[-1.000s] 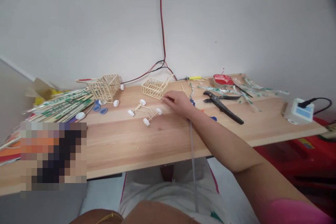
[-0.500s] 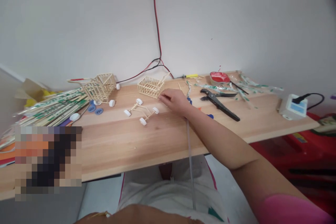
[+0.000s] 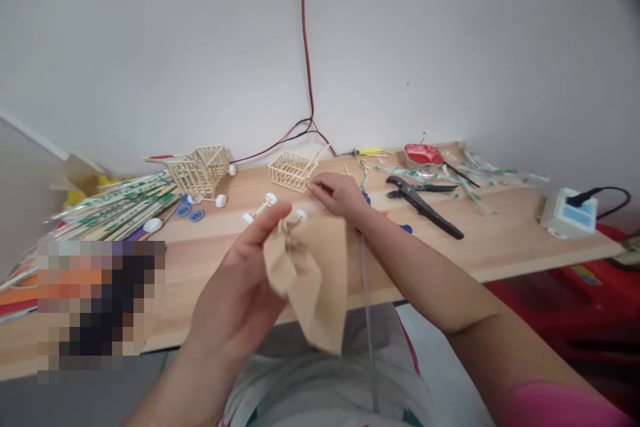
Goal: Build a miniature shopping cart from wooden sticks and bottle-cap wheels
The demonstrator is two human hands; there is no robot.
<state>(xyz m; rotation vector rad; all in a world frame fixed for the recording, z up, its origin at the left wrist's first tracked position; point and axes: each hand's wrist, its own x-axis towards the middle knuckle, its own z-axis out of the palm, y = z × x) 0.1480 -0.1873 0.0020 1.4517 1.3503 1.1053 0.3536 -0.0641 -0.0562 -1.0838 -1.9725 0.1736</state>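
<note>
My left hand (image 3: pixel 240 280) is raised over the front of the table, fingers closed on a creased piece of brown paper (image 3: pixel 325 273) that hangs down to the right. My right hand (image 3: pixel 337 195) rests on the table with curled fingers, pinching the near right corner of a small wooden stick basket (image 3: pixel 290 172); the exact grip is partly hidden. Behind the left hand lies a stick frame with white wheels (image 3: pixel 270 199), mostly covered by that hand and the paper.
At the left stand a finished-looking stick cart (image 3: pixel 200 170), blue wheels (image 3: pixel 197 215) and wrapped sticks (image 3: pixel 115 207). Black cutters (image 3: pixel 425 207), a red-stained dish (image 3: pixel 423 155), a yellow-handled tool (image 3: pixel 370 151) and plastic wrappers (image 3: pixel 500 167) lie right. A white power box (image 3: pixel 570 213) sits at the right end.
My left hand has come up into view from below with the brown paper, now covering part of the wheeled frame. My right hand stays at the basket's corner. The view has shifted slightly.
</note>
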